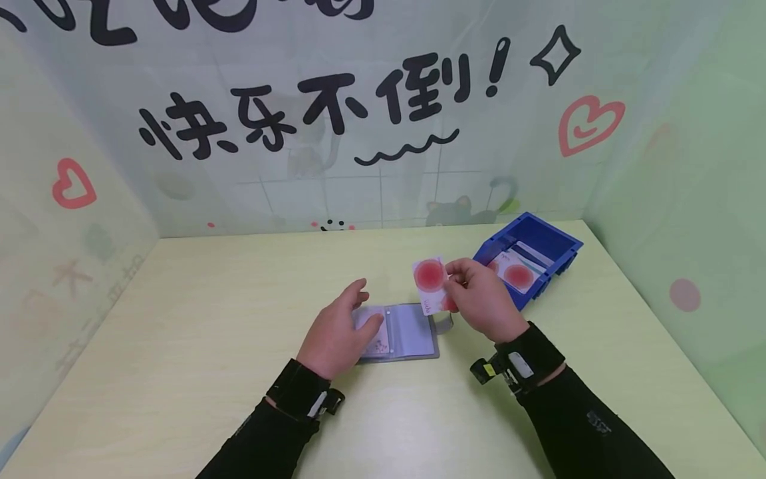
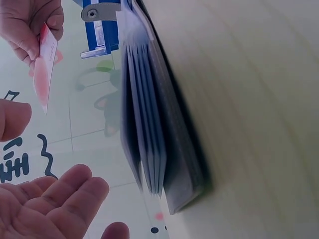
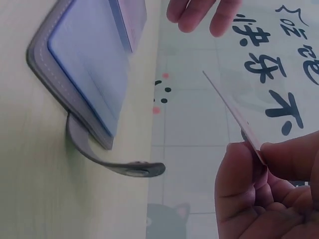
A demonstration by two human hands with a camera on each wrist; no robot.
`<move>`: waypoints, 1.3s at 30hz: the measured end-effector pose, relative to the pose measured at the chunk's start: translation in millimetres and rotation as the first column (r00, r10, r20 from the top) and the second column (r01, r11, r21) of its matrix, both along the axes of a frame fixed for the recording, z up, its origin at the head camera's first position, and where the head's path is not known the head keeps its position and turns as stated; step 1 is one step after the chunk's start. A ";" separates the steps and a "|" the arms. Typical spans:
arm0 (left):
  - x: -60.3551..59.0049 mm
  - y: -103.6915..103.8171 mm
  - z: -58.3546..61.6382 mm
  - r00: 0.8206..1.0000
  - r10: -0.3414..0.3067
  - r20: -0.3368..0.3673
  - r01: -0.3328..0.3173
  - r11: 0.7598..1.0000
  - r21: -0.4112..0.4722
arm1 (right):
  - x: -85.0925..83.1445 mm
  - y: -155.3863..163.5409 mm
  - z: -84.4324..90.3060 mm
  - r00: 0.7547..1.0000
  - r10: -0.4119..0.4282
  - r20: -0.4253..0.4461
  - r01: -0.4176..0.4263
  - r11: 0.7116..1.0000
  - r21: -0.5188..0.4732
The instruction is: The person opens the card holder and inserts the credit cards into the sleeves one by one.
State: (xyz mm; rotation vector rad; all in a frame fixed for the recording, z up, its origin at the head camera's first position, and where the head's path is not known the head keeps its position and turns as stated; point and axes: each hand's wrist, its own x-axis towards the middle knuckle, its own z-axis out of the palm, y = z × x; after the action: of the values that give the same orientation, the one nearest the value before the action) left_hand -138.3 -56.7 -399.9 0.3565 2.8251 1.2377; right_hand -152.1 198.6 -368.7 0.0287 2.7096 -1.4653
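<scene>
A grey card holder point(image 1: 407, 336) lies open on the pale table, its clear sleeves point(image 2: 149, 139) and snap strap point(image 3: 117, 167) showing in the wrist views. My left hand point(image 1: 338, 329) rests on its left page with the fingers fairly straight. My right hand point(image 1: 479, 299) pinches a white card with a red circle point(image 1: 429, 283) between thumb and fingers, held upright just above the holder's right edge. The same card point(image 2: 44, 69) appears edge-on point(image 3: 229, 107) in both wrist views.
A blue plastic bin point(image 1: 556, 249) stands at the back right of the table, with more cards point(image 1: 516, 274) lying inside. Printed walls close in the table point(image 1: 179, 346) at the back and on both sides.
</scene>
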 end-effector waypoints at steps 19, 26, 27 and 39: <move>6.4 11.2 -2.6 0.992 -0.105 0.072 0.093 0.984 0.151 | 9.5 -29.8 -18.7 0.996 0.059 0.062 -0.050 0.988 -0.144; 6.7 14.1 -4.1 0.990 -0.114 0.078 0.100 0.982 0.159 | 11.1 -33.2 -21.7 0.995 0.089 0.054 -0.081 0.987 -0.137; 6.7 14.5 -4.1 0.991 -0.110 0.081 0.096 0.982 0.160 | 11.4 -33.8 -21.9 0.994 0.091 0.053 -0.084 0.988 -0.132; 5.4 14.0 -4.5 0.994 -0.090 0.058 0.076 0.977 0.198 | 13.4 -35.8 -22.9 0.991 0.127 0.029 -0.125 0.990 -0.063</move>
State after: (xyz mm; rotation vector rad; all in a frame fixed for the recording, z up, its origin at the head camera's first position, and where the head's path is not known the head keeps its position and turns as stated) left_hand -132.9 -42.7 -404.5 0.4268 2.6106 1.4845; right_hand -138.7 162.8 -391.6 -0.1182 2.5865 -1.4969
